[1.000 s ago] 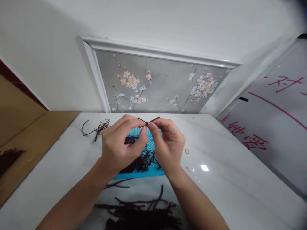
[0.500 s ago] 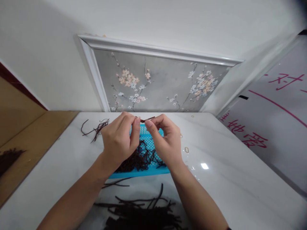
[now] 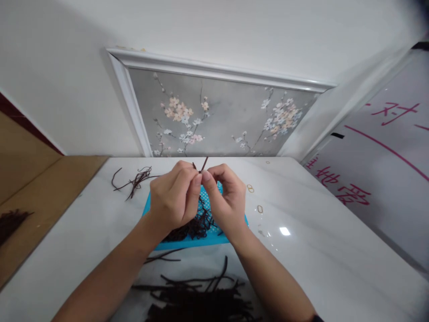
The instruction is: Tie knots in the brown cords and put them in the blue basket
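Where the two hands meet above the basket, each is closed to a narrow pinch on one short dark strip (image 3: 204, 163). The left hand (image 3: 174, 192) holds it between thumb and curled forefinger; the right hand (image 3: 228, 197) does likewise, the two thumb tips nearly touching. Two ends of the strip project upward beyond the fingers, the right-hand end longer and leaning to the right. The middle of the strip is largely hidden by the fingertips.

Beneath the hands, the blue basket (image 3: 197, 244), perforated, sits on the white worktop (image 3: 335, 250). It contains a tangled heap of dark pieces (image 3: 194, 228), partly covered by the left hand and gathered toward the near rim. Between the basket and the near edge of the view lie a few loose strips (image 3: 164, 256), then a dense dark pile (image 3: 201, 306) with stray ends pointing outward.

To the left of the basket, thin strands (image 3: 136, 182) lie loosely together. To its right are small yellowish rings (image 3: 260, 209), flat on the surface. At far left, a dark bundle (image 3: 13, 223) rests on a tan board (image 3: 50, 179).

Behind the worktop, a framed floral panel (image 3: 221, 120) is noted; at right, a whiteboard (image 3: 385, 223) bears red handwriting.
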`<state>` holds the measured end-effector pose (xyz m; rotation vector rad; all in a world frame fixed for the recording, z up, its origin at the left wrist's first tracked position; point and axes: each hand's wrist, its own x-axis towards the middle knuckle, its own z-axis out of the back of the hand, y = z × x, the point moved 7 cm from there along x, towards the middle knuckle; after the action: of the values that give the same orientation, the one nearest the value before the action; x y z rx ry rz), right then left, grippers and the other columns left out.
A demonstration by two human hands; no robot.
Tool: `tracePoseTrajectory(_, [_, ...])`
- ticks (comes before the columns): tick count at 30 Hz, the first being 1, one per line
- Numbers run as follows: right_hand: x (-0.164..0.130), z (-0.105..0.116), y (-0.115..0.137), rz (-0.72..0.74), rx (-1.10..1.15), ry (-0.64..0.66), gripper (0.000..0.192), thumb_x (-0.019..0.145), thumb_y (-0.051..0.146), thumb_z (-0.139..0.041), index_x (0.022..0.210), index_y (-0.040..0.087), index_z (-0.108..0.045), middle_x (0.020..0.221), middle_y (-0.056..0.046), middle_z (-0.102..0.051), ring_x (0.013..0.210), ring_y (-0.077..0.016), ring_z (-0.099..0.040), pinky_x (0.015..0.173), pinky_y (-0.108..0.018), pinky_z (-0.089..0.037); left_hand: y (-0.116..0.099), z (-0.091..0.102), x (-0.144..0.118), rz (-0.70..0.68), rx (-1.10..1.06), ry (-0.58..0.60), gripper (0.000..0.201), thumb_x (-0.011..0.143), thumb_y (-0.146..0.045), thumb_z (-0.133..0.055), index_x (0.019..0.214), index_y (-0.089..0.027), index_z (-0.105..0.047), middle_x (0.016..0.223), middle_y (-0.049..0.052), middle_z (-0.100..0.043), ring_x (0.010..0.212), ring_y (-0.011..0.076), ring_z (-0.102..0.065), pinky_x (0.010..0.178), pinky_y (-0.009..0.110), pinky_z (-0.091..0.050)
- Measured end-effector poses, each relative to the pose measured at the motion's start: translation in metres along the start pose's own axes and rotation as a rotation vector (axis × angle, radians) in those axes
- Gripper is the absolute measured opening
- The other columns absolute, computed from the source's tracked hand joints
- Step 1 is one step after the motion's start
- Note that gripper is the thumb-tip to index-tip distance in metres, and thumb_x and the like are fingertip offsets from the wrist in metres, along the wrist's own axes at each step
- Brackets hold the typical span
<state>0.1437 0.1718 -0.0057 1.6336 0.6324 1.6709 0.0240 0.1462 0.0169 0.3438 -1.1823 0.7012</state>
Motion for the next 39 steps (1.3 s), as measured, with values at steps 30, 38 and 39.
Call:
tracePoseTrajectory(30, [0.007, 0.005, 0.013, 0.048, -0.047, 0.133, 0.017, 0.094, 0.028, -0.056, 0.079, 0.020, -0.060, 0.072, 0.002, -0.063, 0.064, -0.0101, -0.054, 0.063, -0.024, -0.044, 0.009, 0.005, -0.005, 0.007, -0.092, -0.175, 0.010, 0.090, -0.013, -0.056, 0.093, -0.019, -0.063, 0.095, 0.006, -0.068, 0.088, 0.0167, -0.066, 0.078, 0.029, -0.056])
tracePoseTrajectory(38, [0.013, 0.010, 0.003, -0.067, -0.089, 0.192, 0.019, 0.097, 0.033, -0.052, 0.098, 0.022, -0.068, 0.090, -0.002, -0.073, 0.082, -0.0140, -0.066, 0.076, -0.028, -0.049, 0.013, 0.014, -0.007, -0.096, 0.033, -0.184, 0.015, 0.086, -0.021, -0.068, 0.101, -0.023, -0.069, 0.101, 0.006, -0.069, 0.087, 0.0188, -0.069, 0.079, 0.033, -0.060])
tracePoseTrajectory(39, [0.014, 0.009, 0.001, -0.092, -0.130, 0.237, 0.022, 0.097, 0.034, -0.051, 0.103, 0.022, -0.068, 0.093, -0.003, -0.074, 0.084, -0.0145, -0.067, 0.077, -0.028, -0.049, 0.015, 0.015, -0.005, -0.078, 0.037, -0.163, 0.016, 0.086, -0.023, -0.068, 0.102, -0.024, -0.069, 0.103, 0.007, -0.069, 0.088, 0.0194, -0.069, 0.078, 0.033, -0.060])
